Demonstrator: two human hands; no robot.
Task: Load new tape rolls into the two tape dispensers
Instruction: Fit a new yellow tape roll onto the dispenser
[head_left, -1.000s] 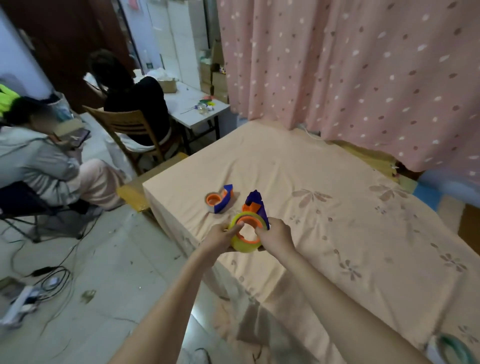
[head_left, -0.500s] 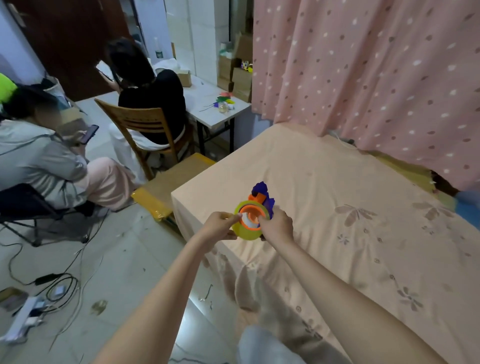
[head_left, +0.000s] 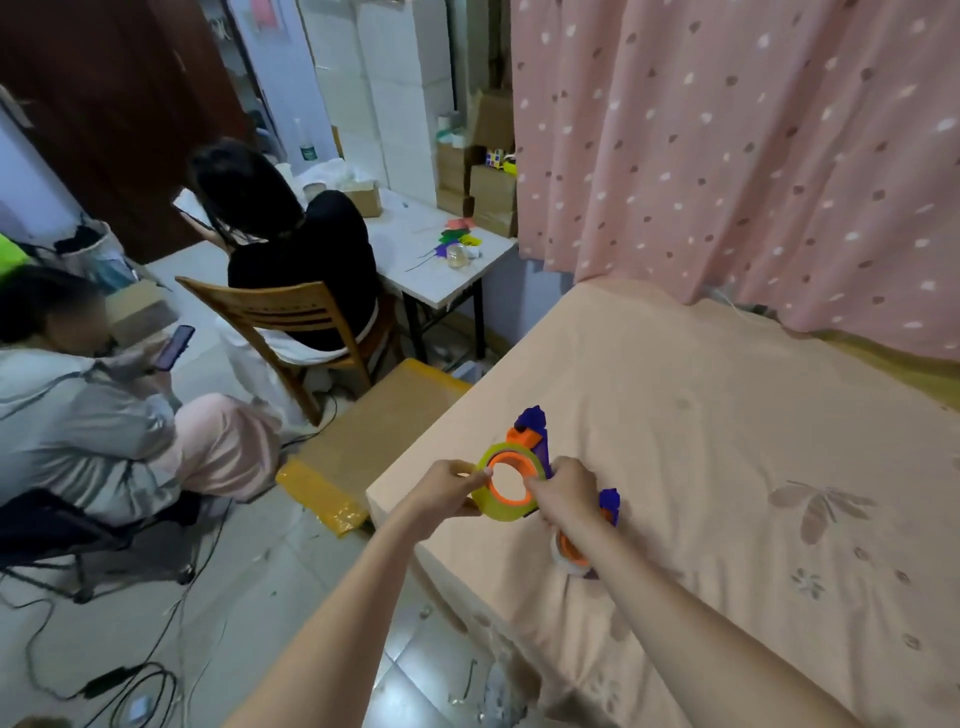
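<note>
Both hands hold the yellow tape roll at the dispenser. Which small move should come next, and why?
Probably press the yellow tape roll fully onto the orange hub of the purple dispenser: left hand and right hand pinch its rim, and it looks slightly tilted around the hub.

Peach floral-print cloth-covered surface (head_left: 727, 441) carries second purple-orange tape dispenser (head_left: 608, 506), lying on the cloth just right of and below the two-handed grip, partly hidden behind the right forearm.
</note>
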